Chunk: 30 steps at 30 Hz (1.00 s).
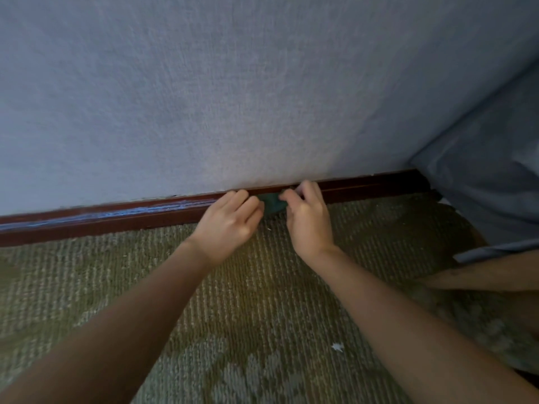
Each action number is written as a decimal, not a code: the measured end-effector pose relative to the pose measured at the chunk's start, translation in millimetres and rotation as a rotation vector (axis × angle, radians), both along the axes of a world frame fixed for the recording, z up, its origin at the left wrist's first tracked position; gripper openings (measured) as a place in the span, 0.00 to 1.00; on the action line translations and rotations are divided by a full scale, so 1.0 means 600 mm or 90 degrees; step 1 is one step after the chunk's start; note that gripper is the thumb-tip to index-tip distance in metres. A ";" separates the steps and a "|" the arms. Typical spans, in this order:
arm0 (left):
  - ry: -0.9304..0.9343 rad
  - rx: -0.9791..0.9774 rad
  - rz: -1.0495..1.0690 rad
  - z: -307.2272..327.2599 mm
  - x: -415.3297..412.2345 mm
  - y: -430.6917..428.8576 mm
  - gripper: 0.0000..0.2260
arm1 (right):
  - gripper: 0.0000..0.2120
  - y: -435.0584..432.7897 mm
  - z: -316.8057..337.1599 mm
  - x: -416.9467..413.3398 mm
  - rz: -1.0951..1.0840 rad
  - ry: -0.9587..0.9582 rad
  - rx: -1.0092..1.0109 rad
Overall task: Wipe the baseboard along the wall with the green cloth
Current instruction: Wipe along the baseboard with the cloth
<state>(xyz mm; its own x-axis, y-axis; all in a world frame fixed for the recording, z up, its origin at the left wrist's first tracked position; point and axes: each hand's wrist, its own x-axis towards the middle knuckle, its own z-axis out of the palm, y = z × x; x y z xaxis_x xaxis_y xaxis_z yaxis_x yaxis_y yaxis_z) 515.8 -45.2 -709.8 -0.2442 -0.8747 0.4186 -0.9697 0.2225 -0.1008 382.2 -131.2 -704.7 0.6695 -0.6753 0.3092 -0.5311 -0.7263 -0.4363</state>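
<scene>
Since the green cloth (272,206) looks soft, light and floppy, I think holding it by its two ends is best, and I see my left hand (230,221) and right hand (306,217) both pinching it with bent fingers, pressed against the brown baseboard (116,217)

Two hands are counted: left hand (230,220), right hand (306,221). One green cloth (272,206) is counted. One baseboard (116,219), one wall (233,97) and one patterned carpet (262,287) are logged. One small white scrap (337,347) is counted on the carpet. One blue-grey fabric piece (490,170) is logged at the right edge.
</scene>
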 end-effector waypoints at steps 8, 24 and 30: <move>-0.006 -0.004 -0.002 0.007 -0.023 -0.019 0.12 | 0.15 -0.021 0.010 -0.026 0.015 0.035 0.024; -0.037 -0.012 -0.013 -0.001 0.027 0.019 0.10 | 0.11 0.020 0.014 0.019 0.010 0.032 -0.011; -0.025 -0.003 0.023 -0.001 0.043 0.047 0.10 | 0.14 0.039 0.013 0.040 0.048 0.039 -0.007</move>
